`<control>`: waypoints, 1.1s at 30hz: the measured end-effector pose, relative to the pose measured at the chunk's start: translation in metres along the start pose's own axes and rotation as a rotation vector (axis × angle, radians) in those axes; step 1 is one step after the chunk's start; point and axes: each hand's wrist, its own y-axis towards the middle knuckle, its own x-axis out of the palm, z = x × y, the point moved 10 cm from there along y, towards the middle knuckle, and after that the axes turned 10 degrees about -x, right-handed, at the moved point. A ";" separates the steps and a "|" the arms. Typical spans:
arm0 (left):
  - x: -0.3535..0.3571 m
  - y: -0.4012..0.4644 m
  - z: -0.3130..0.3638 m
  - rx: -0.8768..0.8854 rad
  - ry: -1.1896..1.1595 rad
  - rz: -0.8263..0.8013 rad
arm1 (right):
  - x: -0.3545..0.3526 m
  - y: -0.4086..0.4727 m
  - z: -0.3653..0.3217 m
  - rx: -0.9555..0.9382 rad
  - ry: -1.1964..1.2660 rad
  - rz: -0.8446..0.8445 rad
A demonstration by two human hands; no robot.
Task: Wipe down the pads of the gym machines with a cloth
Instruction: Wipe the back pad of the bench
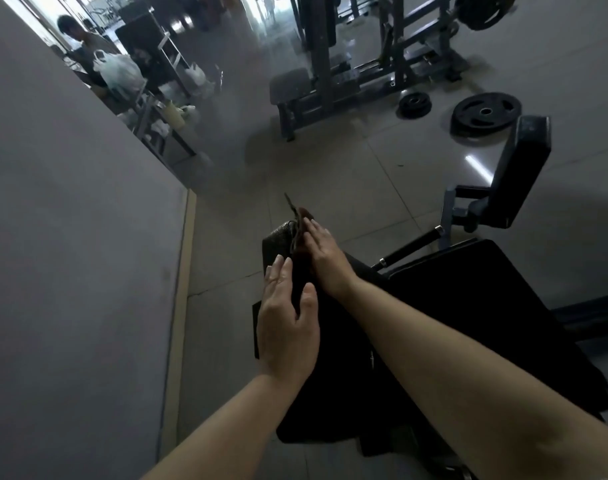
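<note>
Cloth, dark brown and crumpled (299, 230), sits under your flat right hand (325, 249) at the black padded bench (486, 306)'s far-left corner while your open left hand (288, 327) steadies the pad's edge, so next sweep along it.

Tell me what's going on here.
A person is wiping a gym machine. Their right hand presses a dark brownish cloth with straight fingers against the far end of a narrow black vinyl pad, while the left hand rests open along the pad's near side. A wider black seat pad lies to the right. Two black weight plates lie on the tiled floor beyond.
</note>
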 end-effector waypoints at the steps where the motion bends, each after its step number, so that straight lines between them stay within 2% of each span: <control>1: 0.001 0.001 -0.001 -0.004 0.040 0.012 | -0.003 0.010 0.004 0.040 0.049 0.015; 2: 0.003 0.003 -0.003 -0.013 0.074 0.022 | -0.005 0.014 0.008 0.065 0.091 0.038; 5: 0.003 0.004 -0.004 -0.037 0.092 0.049 | -0.003 -0.022 0.001 -0.071 0.043 0.055; 10: -0.006 0.001 -0.006 -0.063 -0.103 0.038 | 0.009 -0.171 -0.013 -0.167 0.029 -0.017; 12: -0.007 0.000 -0.008 -0.076 -0.161 0.030 | 0.017 -0.195 -0.021 -0.141 0.003 -0.090; 16: -0.014 -0.002 -0.005 -0.077 -0.292 0.049 | 0.011 -0.129 -0.023 -0.097 -0.018 0.010; 20: -0.020 -0.010 -0.007 -0.109 -0.377 0.046 | -0.007 -0.027 -0.009 0.068 0.042 0.061; 22: -0.022 -0.011 -0.006 -0.122 -0.398 0.041 | -0.004 -0.025 -0.016 0.057 0.010 0.049; 24: -0.024 -0.011 -0.008 -0.135 -0.415 0.049 | -0.001 -0.061 -0.036 -0.066 -0.073 0.053; 26: -0.025 -0.010 -0.012 -0.158 -0.407 0.044 | 0.008 -0.122 -0.057 -0.223 -0.109 0.057; 29: -0.019 -0.010 -0.013 -0.171 -0.356 -0.014 | 0.022 -0.201 -0.049 -0.268 -0.069 0.001; 33: -0.001 0.000 -0.003 -0.109 0.040 -0.018 | 0.022 -0.198 -0.038 -0.223 -0.072 -0.037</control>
